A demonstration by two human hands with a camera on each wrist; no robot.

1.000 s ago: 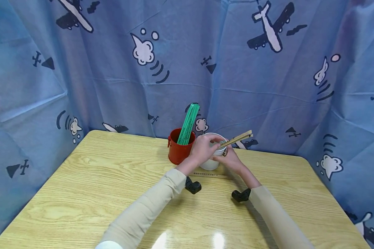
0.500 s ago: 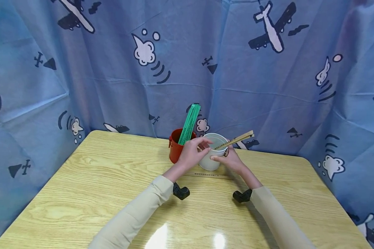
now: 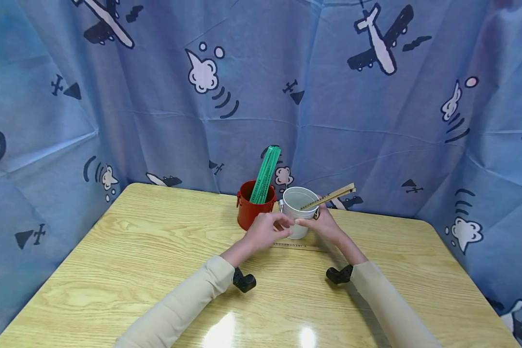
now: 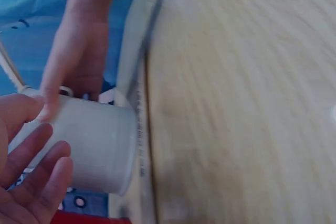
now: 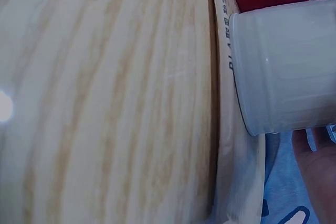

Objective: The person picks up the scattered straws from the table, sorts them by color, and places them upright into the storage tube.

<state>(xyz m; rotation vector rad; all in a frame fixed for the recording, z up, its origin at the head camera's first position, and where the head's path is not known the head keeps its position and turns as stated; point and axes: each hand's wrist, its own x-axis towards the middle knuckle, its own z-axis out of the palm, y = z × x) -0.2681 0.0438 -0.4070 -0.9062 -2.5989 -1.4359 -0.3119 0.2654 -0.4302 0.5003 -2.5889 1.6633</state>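
My right hand point(image 3: 325, 227) holds the white bucket point(image 3: 300, 233) by its right side, thumb on the front wall near the rim. Tan, stick-like pieces with dark print point(image 3: 337, 193) lean out of this bucket toward the right. My left hand point(image 3: 265, 232) is just in front and left of the bucket, fingers loosely bent and holding nothing; the left wrist view shows its fingers point(image 4: 58, 174) spread beside the white wall. Left of the white bucket stands a red bucket point(image 3: 248, 215) with green printed sticks point(image 3: 265, 175) upright in it.
One long tan printed stick point(image 3: 292, 246) lies flat across the wooden table point(image 3: 156, 241), just in front of the buckets. Behind the table's back edge hangs a blue curtain point(image 3: 252, 106) with plane prints. Black devices sit at both wrists, such as the left one point(image 3: 244, 280).
My left hand has come out of the white bucket's mouth, moving left and toward me. The tan sticks stay leaning in the bucket. My right hand keeps its hold.
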